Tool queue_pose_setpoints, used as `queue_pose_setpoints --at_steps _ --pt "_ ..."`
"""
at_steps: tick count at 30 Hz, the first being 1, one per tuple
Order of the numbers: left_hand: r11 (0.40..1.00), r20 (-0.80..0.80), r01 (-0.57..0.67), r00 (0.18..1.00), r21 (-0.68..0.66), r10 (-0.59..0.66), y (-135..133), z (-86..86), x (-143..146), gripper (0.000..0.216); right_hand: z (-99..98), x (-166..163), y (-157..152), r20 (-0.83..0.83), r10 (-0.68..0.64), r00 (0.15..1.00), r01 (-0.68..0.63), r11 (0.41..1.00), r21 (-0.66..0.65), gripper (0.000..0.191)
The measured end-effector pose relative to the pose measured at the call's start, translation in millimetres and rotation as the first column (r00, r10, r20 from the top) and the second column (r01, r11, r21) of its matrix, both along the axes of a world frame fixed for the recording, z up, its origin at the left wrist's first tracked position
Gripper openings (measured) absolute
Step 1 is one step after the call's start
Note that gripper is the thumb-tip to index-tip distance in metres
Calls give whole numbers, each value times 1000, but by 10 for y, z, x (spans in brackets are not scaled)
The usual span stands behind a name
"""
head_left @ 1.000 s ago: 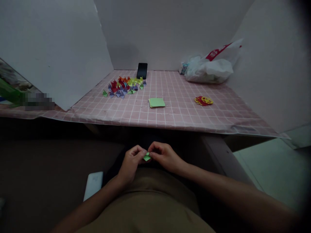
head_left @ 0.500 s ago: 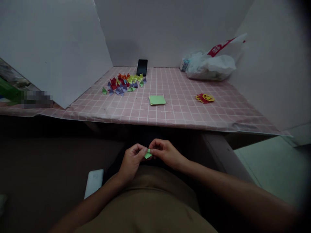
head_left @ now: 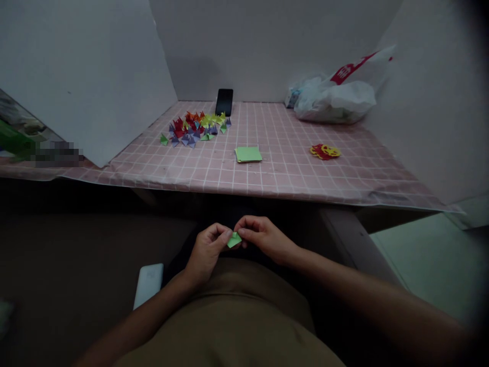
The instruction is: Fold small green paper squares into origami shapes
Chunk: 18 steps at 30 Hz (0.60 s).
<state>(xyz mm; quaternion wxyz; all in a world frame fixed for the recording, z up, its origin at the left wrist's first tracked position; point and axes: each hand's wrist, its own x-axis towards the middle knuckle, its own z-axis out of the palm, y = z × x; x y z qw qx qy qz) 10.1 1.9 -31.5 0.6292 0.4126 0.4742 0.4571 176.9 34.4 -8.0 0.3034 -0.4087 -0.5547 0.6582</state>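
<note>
A small folded piece of green paper (head_left: 234,240) is held over my lap, below the table's front edge. My left hand (head_left: 208,251) pinches its left side between thumb and forefinger. On the opposite side, my right hand (head_left: 265,238) grips the upper right edge with thumb and fingertips. Part of the paper is covered by the fingers. On the table ahead lies a stack of green paper sheets (head_left: 249,154), with a yellowish edge showing underneath. Farther left stand many small folded paper figures (head_left: 194,130) in red, orange, yellow, purple and green.
The table (head_left: 214,176) has a pink checked cloth. A black phone (head_left: 224,102) leans near the back wall. Red and yellow cut-out shapes (head_left: 324,151) lie to the right, before a white plastic bag (head_left: 336,102). A white device (head_left: 148,285) rests beside my left forearm.
The green paper has turned slightly between my fingers and shows more of its face. My right thumb has shifted along its upper edge. The view has tilted a little.
</note>
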Motion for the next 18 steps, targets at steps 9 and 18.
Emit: queue_pose_setpoints --at_steps 9,18 --pt "999 30 17 999 -37 -16 1 14 4 21 -48 2 23 15 11 1000 -10 998 -67 11" --pt "999 77 35 996 -26 -33 8 -26 -11 21 -61 2 34 46 17 999 -16 999 -30 8"
